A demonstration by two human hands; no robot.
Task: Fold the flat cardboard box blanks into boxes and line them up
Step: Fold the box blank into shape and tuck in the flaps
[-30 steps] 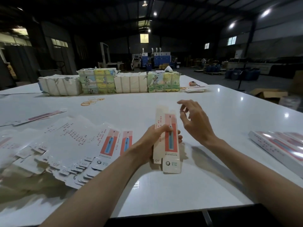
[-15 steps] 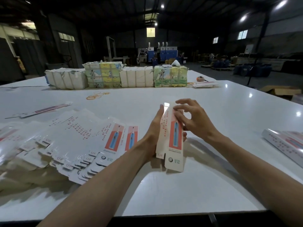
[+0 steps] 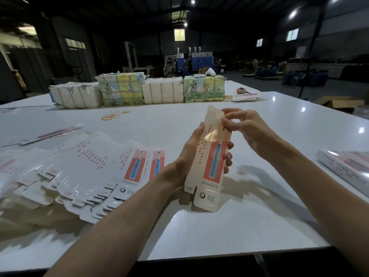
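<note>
A glossy white surface (image 3: 263, 212) is gleaming in a dim warehouse. The left hand (image 3: 190, 156) is gripping, and the right hand (image 3: 246, 129) pinching, a tall white-and-coral cardboard blank (image 3: 211, 176), covering its edges.

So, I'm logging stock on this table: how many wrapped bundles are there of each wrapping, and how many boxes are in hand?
Plain white wrapped bundles: 2
Picture-printed wrapped bundles: 2
Toothbrush box, held by left hand and right hand: 1
Total: 5
</note>
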